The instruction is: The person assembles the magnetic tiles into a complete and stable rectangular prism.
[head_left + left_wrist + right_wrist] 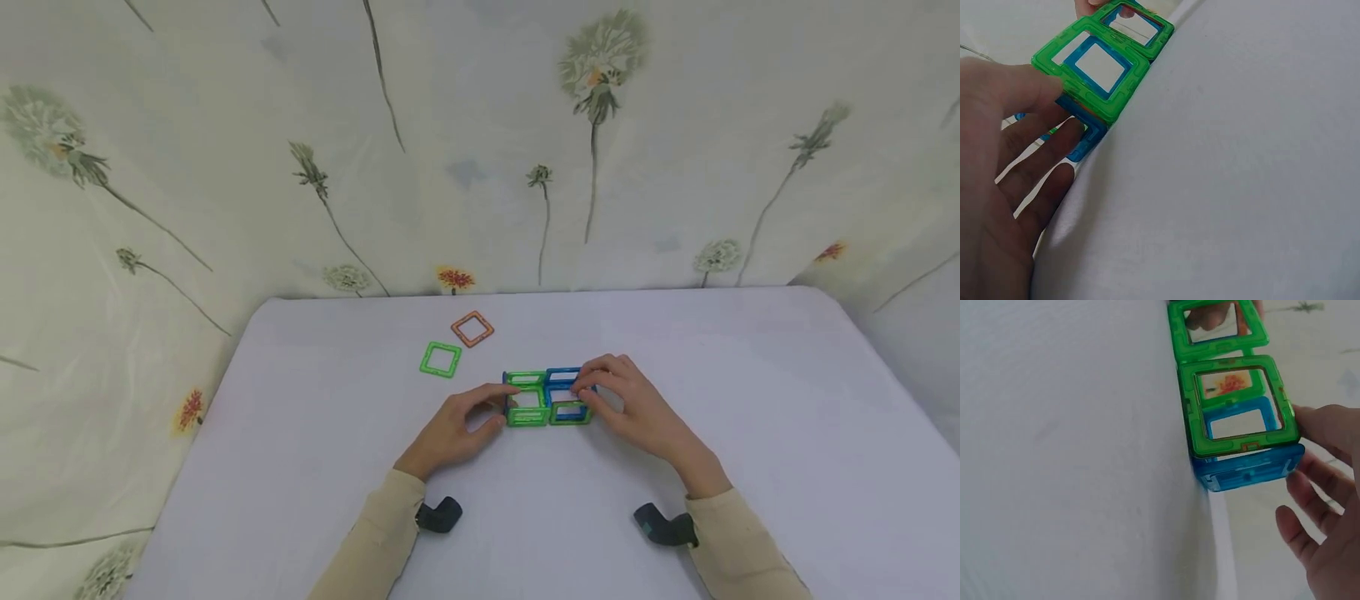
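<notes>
An open-topped box of magnetic tiles point(528, 410), two cells side by side, stands on the table. Its left cell looks mostly green and its right one mostly blue with a green front. At the left end, my left hand point(457, 429) holds the box with the thumb on the front green tile point(1130, 94) and fingers along the blue end tile point(1092, 134). My right hand point(637, 408) grips the other end, its thumb and fingertips at the upper corner where the green front tile point(1235, 447) meets a blue end tile point(1247, 475).
Behind the box and to its left lie a loose green square tile point(425, 357) and an orange square tile point(483, 339), both flat. A white cloth covers the table point(555, 517). Beyond its back edge hangs a flower-print curtain point(465, 225).
</notes>
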Tool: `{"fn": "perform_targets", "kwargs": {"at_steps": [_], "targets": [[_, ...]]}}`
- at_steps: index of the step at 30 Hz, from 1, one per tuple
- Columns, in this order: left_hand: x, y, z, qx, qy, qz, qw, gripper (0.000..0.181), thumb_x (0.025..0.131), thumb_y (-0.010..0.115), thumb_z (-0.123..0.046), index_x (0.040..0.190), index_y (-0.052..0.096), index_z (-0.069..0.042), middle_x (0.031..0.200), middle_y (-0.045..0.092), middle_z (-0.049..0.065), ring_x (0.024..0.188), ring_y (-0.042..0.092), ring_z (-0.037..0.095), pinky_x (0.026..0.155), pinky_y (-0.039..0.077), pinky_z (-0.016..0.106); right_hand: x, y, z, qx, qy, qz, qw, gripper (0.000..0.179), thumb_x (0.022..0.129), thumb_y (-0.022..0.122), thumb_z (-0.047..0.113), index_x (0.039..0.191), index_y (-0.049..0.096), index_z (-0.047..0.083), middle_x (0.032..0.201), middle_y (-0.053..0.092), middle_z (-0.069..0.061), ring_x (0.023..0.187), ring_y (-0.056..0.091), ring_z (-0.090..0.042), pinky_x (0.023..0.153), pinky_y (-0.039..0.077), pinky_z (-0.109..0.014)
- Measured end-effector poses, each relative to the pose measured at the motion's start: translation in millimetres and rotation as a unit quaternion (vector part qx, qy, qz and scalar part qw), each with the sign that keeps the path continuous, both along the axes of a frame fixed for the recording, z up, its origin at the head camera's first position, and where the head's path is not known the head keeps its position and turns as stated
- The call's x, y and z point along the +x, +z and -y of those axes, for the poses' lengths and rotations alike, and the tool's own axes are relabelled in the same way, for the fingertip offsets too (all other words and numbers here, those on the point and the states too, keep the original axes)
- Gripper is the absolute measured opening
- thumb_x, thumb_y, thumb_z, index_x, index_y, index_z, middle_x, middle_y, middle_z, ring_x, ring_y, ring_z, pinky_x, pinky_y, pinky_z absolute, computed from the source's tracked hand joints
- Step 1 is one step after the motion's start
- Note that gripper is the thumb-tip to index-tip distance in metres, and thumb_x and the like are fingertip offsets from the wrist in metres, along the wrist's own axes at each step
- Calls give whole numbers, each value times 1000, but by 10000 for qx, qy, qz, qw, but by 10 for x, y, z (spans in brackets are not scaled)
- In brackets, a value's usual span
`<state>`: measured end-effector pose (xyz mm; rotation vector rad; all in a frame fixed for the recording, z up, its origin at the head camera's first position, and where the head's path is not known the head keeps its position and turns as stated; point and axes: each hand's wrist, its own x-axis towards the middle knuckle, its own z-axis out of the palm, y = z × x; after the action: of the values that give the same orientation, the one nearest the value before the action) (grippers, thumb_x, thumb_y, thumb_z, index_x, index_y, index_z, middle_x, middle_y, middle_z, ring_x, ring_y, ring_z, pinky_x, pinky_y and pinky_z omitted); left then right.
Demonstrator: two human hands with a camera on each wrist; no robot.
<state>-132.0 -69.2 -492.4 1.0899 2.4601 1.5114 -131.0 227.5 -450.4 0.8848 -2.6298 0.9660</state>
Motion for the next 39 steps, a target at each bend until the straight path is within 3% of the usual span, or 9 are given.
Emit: {"fn": "perform_targets", "kwargs": {"at_steps": [6,12,14,17,20,23,27,32,39], "targets": [[-1,-39,1,202,82,-34,9998,44,92,60,-14,135,49,-17,115,62,-1,104,59,12,92,51,29,-22,-43,-143,-634,-537,816,9932,18,96,56,19,112,61,19,108,62,5,99,52,-4,85,44,-13],[-15,6,-14,286,328,384,9983,45,96,55,-17,139,43,-22,111,63,-3,102,58,10,93,50,28,-33,-217,-321,-1372,-1059,2027,9638,25,100,47,26,117,53,10,91,60,-9,83,57,-16,75,48,-16],[-29,21,-22,414,424,470,9971,41,99,49,-18,139,42,-19,110,64,0,101,59,12,93,49,28,-12,-273,-367,-1481,-1201,2287,9546,27,100,46,28,117,54,9,89,59,-11,81,56,-17,73,46,-17],[-55,37,-32,642,678,455,9946,37,101,44,-22,137,44,-14,107,65,2,100,60,12,92,49,26,48,-317,-384,-1506,-1238,2437,9501,27,99,49,31,117,56,13,96,61,-9,87,56,-13,77,46,-14],[-31,190,-43,601,950,435,9927,30,100,48,-19,128,53,-10,108,66,6,101,61,14,88,50,26,138,-341,-341,-1446,-1226,2325,9540,27,97,51,34,119,58,19,105,63,-1,94,56,-9,82,46,-12],[-65,216,-41,386,1046,252,9934,23,98,52,-19,118,60,-12,110,66,4,101,60,13,86,51,25,242,-332,-265,-1253,-1214,2036,9634,27,97,52,32,121,58,22,106,63,5,96,54,-5,83,44,-11],[-219,98,-18,68,1242,8,9922,20,99,49,-29,113,62,-22,110,65,-7,97,59,6,83,50,24,360,-179,-153,-1092,-1092,1668,9738,28,97,54,18,123,58,12,107,63,1,94,54,-8,82,44,-12],[-384,129,1,-222,1739,-221,9843,16,97,52,-24,109,63,-24,104,65,-10,93,57,5,76,50,26,441,-25,-87,-977,-980,1461,9795,27,94,57,7,120,59,5,108,63,-3,95,55,-13,83,44,-10],[-565,145,10,-725,2060,-738,9731,14,93,58,-14,104,66,-17,103,65,-3,97,56,13,85,48,34,423,-245,-107,-1109,-808,1161,9837,27,89,61,2,116,62,8,104,63,-2,94,57,-16,84,45,-10]]}}
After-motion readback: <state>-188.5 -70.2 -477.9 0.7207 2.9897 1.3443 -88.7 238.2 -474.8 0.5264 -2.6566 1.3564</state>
